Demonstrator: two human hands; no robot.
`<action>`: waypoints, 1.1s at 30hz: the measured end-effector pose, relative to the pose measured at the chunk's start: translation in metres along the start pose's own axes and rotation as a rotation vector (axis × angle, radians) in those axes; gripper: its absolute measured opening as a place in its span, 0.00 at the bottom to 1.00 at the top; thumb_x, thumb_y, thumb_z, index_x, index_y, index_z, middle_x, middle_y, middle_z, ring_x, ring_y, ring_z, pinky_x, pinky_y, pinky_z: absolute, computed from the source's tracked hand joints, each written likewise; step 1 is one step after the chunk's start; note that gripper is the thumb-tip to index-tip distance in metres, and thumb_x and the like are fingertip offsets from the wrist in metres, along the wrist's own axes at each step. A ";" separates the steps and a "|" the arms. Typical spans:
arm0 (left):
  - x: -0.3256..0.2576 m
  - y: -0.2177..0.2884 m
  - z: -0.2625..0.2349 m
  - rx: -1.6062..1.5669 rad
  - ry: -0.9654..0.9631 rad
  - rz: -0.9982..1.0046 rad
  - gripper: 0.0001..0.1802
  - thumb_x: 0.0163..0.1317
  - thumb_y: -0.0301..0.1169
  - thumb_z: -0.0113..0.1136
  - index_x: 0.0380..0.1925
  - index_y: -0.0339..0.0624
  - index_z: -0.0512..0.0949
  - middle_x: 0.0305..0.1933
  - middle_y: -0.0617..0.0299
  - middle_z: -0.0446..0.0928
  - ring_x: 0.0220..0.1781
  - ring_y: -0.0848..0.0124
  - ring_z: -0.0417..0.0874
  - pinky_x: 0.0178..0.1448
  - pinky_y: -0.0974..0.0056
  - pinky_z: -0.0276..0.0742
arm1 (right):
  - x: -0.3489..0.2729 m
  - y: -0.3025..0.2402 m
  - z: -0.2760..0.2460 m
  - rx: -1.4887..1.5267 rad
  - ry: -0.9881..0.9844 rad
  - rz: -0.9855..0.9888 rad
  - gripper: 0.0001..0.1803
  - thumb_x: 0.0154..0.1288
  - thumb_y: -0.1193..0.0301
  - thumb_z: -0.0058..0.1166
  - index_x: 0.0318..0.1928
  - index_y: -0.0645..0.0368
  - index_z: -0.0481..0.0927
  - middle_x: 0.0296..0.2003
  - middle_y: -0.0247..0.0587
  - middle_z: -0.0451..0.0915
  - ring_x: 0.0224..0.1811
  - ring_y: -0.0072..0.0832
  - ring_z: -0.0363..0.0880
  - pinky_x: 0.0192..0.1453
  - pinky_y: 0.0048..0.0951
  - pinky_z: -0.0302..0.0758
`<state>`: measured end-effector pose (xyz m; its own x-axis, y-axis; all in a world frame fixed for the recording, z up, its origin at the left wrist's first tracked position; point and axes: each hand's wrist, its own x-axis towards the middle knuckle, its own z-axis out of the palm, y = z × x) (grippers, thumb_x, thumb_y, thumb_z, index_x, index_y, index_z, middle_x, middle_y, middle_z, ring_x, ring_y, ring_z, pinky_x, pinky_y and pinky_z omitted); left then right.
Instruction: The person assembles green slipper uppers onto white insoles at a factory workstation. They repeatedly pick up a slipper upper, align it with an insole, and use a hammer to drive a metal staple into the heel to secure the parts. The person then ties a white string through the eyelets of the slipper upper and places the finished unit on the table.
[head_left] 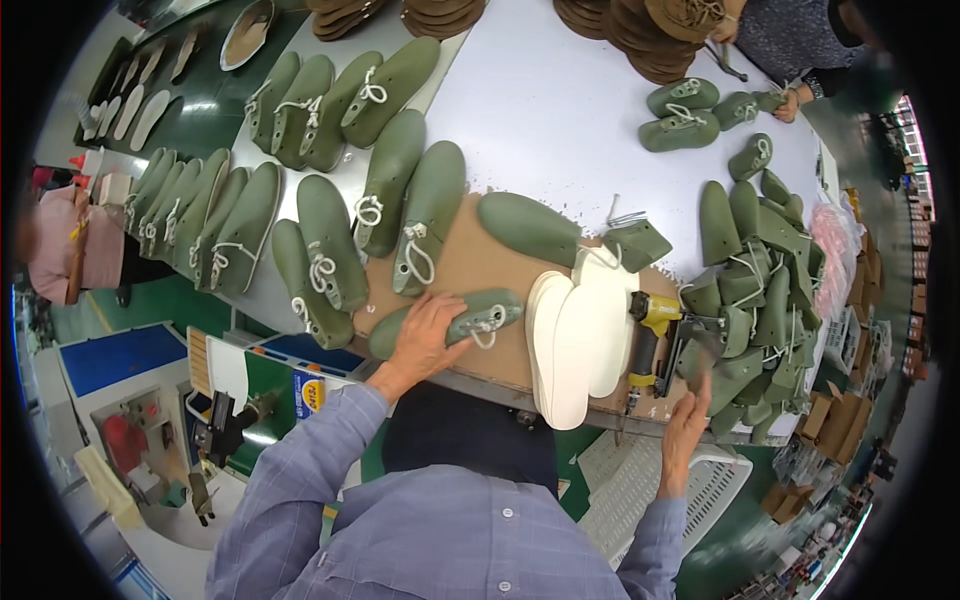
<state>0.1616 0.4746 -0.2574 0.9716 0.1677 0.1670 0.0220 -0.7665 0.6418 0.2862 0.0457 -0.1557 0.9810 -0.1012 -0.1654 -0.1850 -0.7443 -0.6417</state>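
A green shoe last (485, 312) with a white cord loop lies along the table's front edge. My left hand (425, 335) rests over its middle, the fingers curled round it. My right hand (688, 415) is at the right front edge, fingers stretched upward, beside the pile of green lasts (770, 300). A blurred patch lies just above its fingertips. Between my hands, white insoles (562, 350) lie stacked, partly past the edge. A yellow and black nail gun (655, 340) stands just left of my right hand. Behind the insoles lies another green last (530, 225).
Pairs of corded green lasts (325, 240) stand at the left. Brown stacked pieces (640, 40) sit at the back. Another person's hand (790, 103) touches a last at the far right. A white perforated crate (690, 490) is below the table's right side.
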 end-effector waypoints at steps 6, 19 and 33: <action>0.000 0.003 -0.001 0.016 -0.013 -0.002 0.34 0.50 0.34 0.77 0.56 0.40 0.72 0.58 0.50 0.79 0.64 0.49 0.79 0.71 0.43 0.71 | -0.056 -0.101 0.067 0.117 -0.201 -0.344 0.27 0.81 0.69 0.41 0.77 0.54 0.60 0.36 0.42 0.71 0.36 0.29 0.70 0.38 0.31 0.72; -0.008 0.006 0.006 0.005 -0.041 0.042 0.32 0.50 0.34 0.78 0.54 0.41 0.72 0.56 0.51 0.77 0.63 0.51 0.78 0.72 0.44 0.70 | -0.077 -0.146 0.120 0.084 -0.667 -0.356 0.22 0.77 0.73 0.50 0.68 0.64 0.72 0.63 0.61 0.77 0.68 0.48 0.76 0.71 0.40 0.72; -0.012 0.009 0.004 -0.029 -0.035 -0.044 0.33 0.48 0.34 0.79 0.52 0.41 0.71 0.59 0.52 0.77 0.61 0.51 0.79 0.72 0.44 0.70 | -0.070 -0.131 0.099 0.105 -0.595 -0.256 0.25 0.77 0.73 0.52 0.71 0.60 0.70 0.62 0.63 0.77 0.66 0.54 0.77 0.68 0.41 0.73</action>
<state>0.1514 0.4630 -0.2566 0.9775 0.1789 0.1118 0.0589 -0.7405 0.6695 0.2362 0.2155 -0.1347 0.8009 0.4752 -0.3644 0.0158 -0.6250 -0.7804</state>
